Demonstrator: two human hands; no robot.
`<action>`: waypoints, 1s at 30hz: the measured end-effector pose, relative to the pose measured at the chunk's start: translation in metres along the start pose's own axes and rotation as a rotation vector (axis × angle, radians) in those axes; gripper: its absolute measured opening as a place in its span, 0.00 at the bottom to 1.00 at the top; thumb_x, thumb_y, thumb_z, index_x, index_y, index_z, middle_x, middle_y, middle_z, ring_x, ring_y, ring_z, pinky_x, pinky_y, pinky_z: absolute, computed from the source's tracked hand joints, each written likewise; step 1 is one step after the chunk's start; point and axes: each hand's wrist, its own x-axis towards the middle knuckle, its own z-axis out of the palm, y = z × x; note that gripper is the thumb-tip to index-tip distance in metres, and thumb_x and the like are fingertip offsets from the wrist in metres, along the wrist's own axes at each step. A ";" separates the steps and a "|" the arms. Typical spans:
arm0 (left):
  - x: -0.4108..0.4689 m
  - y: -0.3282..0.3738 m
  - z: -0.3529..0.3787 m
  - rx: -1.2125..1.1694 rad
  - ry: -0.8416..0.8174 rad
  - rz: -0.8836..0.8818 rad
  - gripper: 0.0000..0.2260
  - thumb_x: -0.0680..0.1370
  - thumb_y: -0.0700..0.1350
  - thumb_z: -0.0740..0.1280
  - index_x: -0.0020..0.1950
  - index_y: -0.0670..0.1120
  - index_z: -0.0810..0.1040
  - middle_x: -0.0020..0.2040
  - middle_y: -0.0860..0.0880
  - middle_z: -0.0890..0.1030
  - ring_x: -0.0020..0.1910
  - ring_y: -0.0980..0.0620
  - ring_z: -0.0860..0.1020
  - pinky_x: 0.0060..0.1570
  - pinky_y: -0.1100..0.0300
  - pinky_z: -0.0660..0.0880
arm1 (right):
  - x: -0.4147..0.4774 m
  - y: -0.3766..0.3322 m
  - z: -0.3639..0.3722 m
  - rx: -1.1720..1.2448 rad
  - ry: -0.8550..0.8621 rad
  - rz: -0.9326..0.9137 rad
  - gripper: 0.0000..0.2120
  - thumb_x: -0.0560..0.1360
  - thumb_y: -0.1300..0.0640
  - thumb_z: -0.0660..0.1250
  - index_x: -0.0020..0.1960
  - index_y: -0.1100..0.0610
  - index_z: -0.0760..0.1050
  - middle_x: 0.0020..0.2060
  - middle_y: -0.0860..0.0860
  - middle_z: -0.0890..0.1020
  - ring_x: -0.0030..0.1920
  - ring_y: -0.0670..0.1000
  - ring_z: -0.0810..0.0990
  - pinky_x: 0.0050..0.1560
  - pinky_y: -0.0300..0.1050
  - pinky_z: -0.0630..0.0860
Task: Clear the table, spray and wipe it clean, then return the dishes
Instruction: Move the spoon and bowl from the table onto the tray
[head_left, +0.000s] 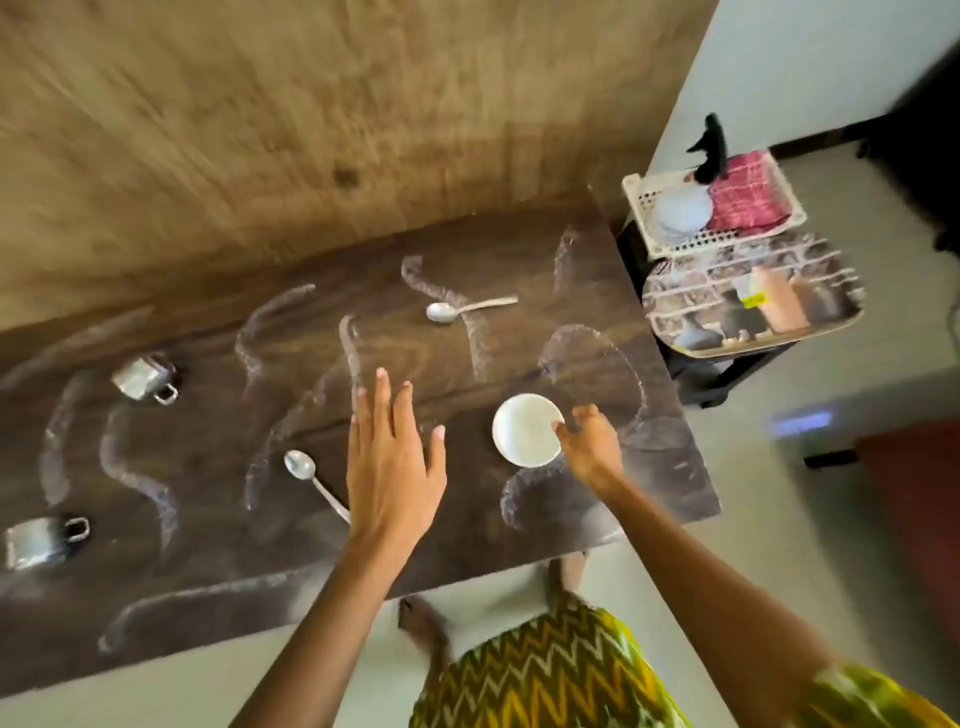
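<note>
Head view: a dark wooden table (218, 457) stands against a wood-panelled wall, its top marked all over with curling white streaks (137, 478). The bowl (527, 428), white and upright, sits near the table's right end. The right hand (592, 447) is at the bowl's right rim, fingers curled and thumb pinching the edge. The left hand (395, 457) hovers flat above the table just left of the bowl, fingers straight and spread, holding nothing. The near spoon (311, 480) lies beside the left wrist, and the far spoon (467, 307) lies close to the wall. Two steel cups (145, 376) (39, 540) sit well apart at the left end. Right of the table, a stand (727, 374) bears a patterned tray (753, 345) with a bottle (784, 301), and a basket (636, 189) holding plates (680, 208), a red cloth (748, 192) and a black sprayer (709, 150).
</note>
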 end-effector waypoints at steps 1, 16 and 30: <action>0.002 0.003 0.011 0.001 -0.041 -0.034 0.24 0.77 0.46 0.66 0.69 0.37 0.67 0.74 0.37 0.62 0.72 0.34 0.61 0.68 0.42 0.63 | 0.011 0.004 0.002 -0.019 -0.032 0.039 0.21 0.78 0.53 0.62 0.67 0.64 0.65 0.65 0.61 0.71 0.62 0.60 0.72 0.58 0.48 0.70; 0.011 0.021 0.081 -0.065 -0.440 -0.310 0.23 0.80 0.53 0.58 0.73 0.45 0.62 0.78 0.45 0.47 0.77 0.45 0.44 0.75 0.50 0.50 | 0.069 0.018 0.018 -0.005 -0.141 0.133 0.15 0.76 0.65 0.57 0.61 0.67 0.74 0.55 0.64 0.79 0.49 0.64 0.80 0.42 0.58 0.81; 0.241 0.049 0.170 -1.125 -0.147 -1.207 0.10 0.77 0.46 0.67 0.50 0.40 0.77 0.35 0.48 0.76 0.30 0.51 0.75 0.30 0.60 0.76 | 0.116 -0.014 -0.039 0.131 0.073 0.121 0.13 0.78 0.60 0.61 0.60 0.64 0.75 0.49 0.57 0.80 0.29 0.44 0.77 0.21 0.29 0.71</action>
